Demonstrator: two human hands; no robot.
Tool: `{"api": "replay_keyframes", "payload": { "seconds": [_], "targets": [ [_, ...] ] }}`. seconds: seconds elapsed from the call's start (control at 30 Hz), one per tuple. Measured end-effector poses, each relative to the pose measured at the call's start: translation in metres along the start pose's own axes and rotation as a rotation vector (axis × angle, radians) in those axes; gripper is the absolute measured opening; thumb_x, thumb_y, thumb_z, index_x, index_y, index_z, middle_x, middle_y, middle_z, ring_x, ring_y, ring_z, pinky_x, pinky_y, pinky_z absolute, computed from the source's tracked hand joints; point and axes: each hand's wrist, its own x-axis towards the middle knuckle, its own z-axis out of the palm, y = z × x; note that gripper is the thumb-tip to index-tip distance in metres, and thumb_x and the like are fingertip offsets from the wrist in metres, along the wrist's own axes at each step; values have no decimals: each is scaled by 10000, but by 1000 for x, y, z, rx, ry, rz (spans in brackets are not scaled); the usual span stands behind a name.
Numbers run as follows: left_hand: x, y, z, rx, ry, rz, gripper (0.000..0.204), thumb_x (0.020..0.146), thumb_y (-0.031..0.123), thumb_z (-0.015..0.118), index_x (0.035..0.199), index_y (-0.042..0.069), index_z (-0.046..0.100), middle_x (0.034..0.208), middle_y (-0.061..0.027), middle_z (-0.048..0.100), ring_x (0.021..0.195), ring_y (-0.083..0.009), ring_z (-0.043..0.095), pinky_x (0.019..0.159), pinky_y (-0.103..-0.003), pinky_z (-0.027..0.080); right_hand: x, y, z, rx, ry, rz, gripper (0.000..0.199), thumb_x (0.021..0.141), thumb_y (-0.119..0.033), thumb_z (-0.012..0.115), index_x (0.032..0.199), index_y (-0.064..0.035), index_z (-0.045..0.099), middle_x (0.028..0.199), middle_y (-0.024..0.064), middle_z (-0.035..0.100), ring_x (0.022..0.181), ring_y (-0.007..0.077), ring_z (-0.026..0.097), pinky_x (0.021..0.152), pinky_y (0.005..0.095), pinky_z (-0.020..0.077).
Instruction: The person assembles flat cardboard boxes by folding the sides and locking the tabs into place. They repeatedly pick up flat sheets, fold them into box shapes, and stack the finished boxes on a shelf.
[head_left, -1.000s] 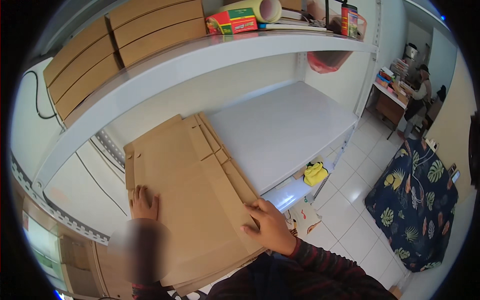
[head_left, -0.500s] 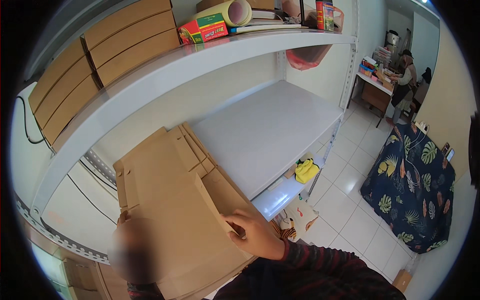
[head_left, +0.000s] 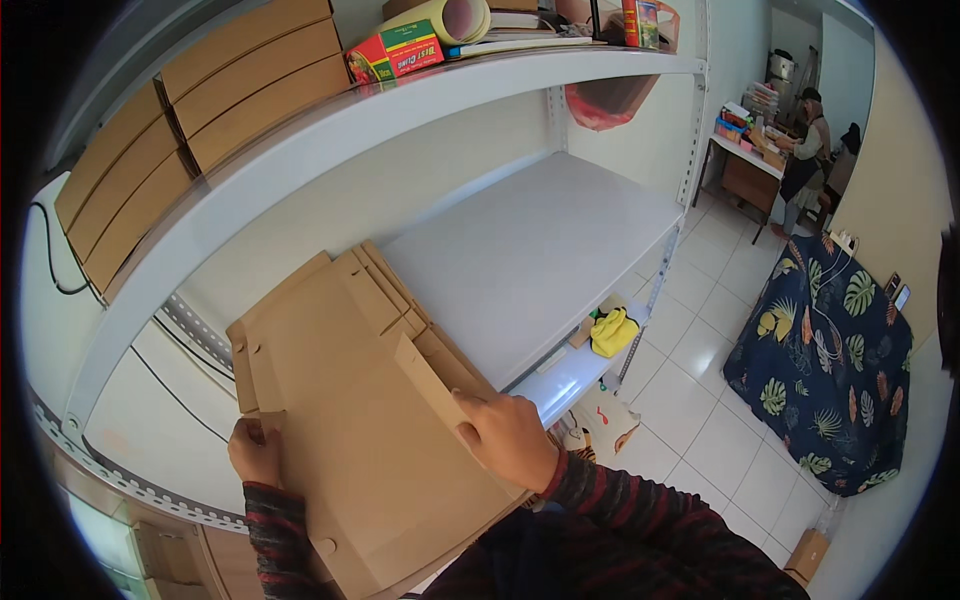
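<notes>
A stack of flat brown cardboard lies at the left end of the grey shelf, its near end reaching toward the person's body. The right hand is partly closed, fingers bent and thumb brought in against them, pinching the raised flap along the right side of the top sheet. The left hand is curled at the left edge of the stack, fingertips and thumb drawn together on a small bent-up edge of the cardboard.

Above, the upper shelf bears stacked brown boxes at its left end; along its front edge, farther right, sit a red and green box and a pale yellow roll. A yellow cloth lies on the lower shelf, beneath the grey shelf's front edge. Off to the right hangs a dark leaf-patterned cover; beyond it, a person stands at a tabletop.
</notes>
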Motion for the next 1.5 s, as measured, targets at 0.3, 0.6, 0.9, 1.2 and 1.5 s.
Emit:
{"api": "replay_keyframes", "payload": {
  "seconds": [0.3,0.6,0.9,1.2,1.5],
  "targets": [
    [-9,26,-1,206,1,79,326,701,100,688,1011,2,654,825,-145,667,756,-313,630,680,-392,509,-4,-7,9,-262,63,-57,372,762,-49,595,1117,64,591,830,134,617,658,272,614,542,367,490],
    [-11,36,-10,353,35,302,330,721,94,674,1034,-6,650,910,-148,665,835,-333,601,737,-408,511,1,-11,7,-87,175,-196,351,687,12,626,1037,41,630,894,105,518,867,281,512,743,386,442],
    [36,-13,34,-64,-365,-162,342,726,179,649,989,-35,608,933,-248,651,840,-374,645,734,-427,527,19,11,-1,14,-83,-122,322,679,-47,690,983,3,596,811,109,593,811,309,571,687,402,461],
    [47,-33,13,-474,-382,-209,219,776,52,538,956,-60,588,832,-108,630,707,-204,647,512,-313,567,48,53,10,453,-303,208,369,643,-196,763,916,-6,603,832,164,628,815,321,627,725,396,492],
    [62,-3,-15,-374,-96,108,178,846,105,555,940,-43,580,823,-78,626,700,-145,580,632,-271,482,61,67,19,996,-652,462,350,836,-162,607,1120,19,507,1007,107,596,967,171,579,809,295,477]
  ]
}}
